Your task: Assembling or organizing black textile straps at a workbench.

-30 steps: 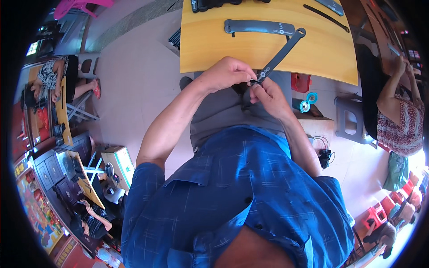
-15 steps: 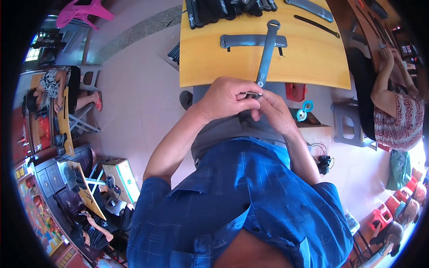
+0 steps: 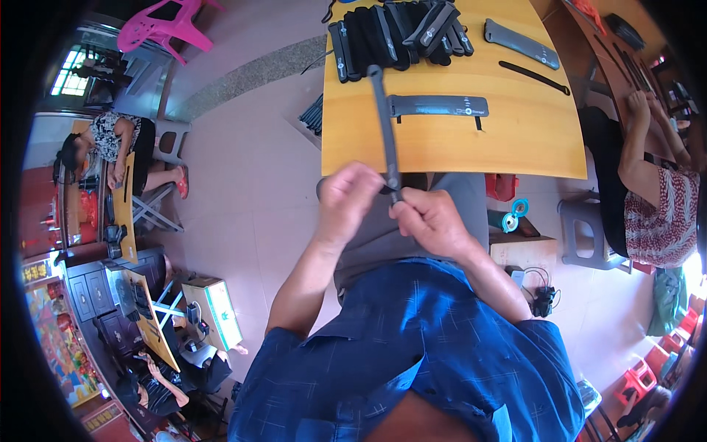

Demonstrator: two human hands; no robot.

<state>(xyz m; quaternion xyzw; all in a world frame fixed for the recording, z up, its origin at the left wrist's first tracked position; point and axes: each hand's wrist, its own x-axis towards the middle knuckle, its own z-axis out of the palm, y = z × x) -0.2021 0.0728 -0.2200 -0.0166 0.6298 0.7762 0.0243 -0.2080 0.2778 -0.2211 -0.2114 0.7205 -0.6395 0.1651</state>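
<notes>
A long grey strap (image 3: 384,121) with a rounded, holed far end stretches from my hands out over the table's near edge. My right hand (image 3: 436,223) is closed around the strap's near end. Just to the left, my left hand (image 3: 343,206) has its fingers pinched at a short black piece beside that end; motion smears them somewhat. Ahead on the table, a wider grey strap (image 3: 434,107) lies crosswise with two short black tabs sticking out beneath it. The held strap passes over its left end.
The yellow wooden table (image 3: 515,151) holds a heap of grey and black straps (image 3: 383,37) at the back. Another grey strap (image 3: 521,44) and a narrow black strap (image 3: 534,77) lie at the right. A co-worker (image 3: 659,202) sits at right; others sit at left. A cardboard box (image 3: 210,309) stands lower left.
My hands have moved apart and sit lower in the picture. The held strap now slants left instead of right. The whole view has shifted, with more of the table's back showing.
</notes>
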